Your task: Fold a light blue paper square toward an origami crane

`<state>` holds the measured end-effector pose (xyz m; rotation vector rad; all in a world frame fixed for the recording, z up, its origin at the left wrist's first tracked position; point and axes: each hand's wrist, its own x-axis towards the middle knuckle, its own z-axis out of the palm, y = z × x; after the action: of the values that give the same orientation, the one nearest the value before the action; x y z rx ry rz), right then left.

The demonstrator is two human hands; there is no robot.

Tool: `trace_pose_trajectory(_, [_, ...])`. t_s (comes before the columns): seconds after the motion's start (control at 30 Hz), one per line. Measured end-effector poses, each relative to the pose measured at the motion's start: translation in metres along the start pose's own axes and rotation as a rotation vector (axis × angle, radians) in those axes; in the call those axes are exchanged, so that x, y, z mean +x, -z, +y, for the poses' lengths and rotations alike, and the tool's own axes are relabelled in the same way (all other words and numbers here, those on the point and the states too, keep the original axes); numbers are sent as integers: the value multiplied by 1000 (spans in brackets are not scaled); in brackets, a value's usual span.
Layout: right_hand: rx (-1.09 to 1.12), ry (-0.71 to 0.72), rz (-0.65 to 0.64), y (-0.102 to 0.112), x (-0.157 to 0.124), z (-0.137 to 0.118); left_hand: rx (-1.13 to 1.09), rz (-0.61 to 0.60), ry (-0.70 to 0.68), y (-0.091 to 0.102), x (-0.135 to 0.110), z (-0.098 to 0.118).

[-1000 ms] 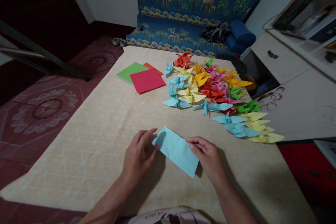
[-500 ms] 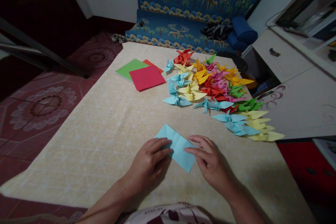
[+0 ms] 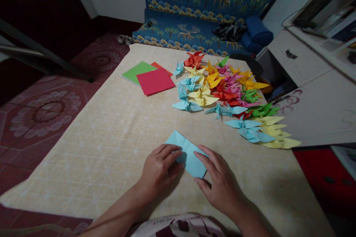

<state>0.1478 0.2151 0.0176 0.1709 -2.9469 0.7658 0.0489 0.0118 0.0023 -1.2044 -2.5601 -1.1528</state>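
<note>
Pressing blue paper (image 3: 187, 152) flat, left hand (image 3: 159, 169) fingers extended; right hand (image 3: 220, 185) fingers splayed, seemingly touching it.

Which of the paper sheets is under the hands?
The light blue sheet, folded, pressed by the left hand and right hand; the green sheet and red sheet lie untouched farther off.

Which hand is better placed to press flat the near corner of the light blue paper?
Probably right: the right hand lies spread by the light blue paper, thumb just below that corner, fingers on its right edge. The left hand covers the paper's left side.
</note>
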Motion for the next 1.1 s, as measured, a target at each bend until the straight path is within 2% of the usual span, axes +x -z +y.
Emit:
trace_pose_trajectory(0.1, [78, -140, 139, -8, 4, -5, -27, -24, -9, 3, -1, 1])
trace_pose_trajectory(0.17, [215, -247, 195, -11, 10, -5, -42, -58, -30, 5, -1, 2])
trace_pose_trajectory(0.3, [663, -492, 139, -11, 23, -1, -31, -89, -51, 5, -2, 2])
trace_pose_trajectory(0.4, [958, -652, 117, -6, 29, 0, -39, -48, -56, 2, -2, -1])
trace_pose_trajectory(0.47, [1092, -702, 107, -3, 29, 0, -65, -4, -68, 0, -2, -5])
trace_pose_trajectory(0.57, [1092, -626, 55, 1, 22, 2, -114, 43, -76, -2, -2, -9])
trace_pose_trajectory(0.7, [603, -266, 127, 4, 10, 5, -132, 64, -68, -2, -2, -11])
trace_pose_trajectory(0.77, [364, -119, 87, 5, 6, 4, -125, 64, -71, -2, -2, -10])
trace_pose_trajectory(0.87, [226, 44, 74, 2, 5, 2, -110, 53, -81, -2, -3, -9])
trace_pose_trajectory(0.97, [274, 84, 172, -3, 7, 2, -85, 35, -86, -2, -8, -7])
trace_pose_trajectory(1.1, [382, -69, 218, -12, 15, 5, -33, -5, -101, 0, -20, -5])
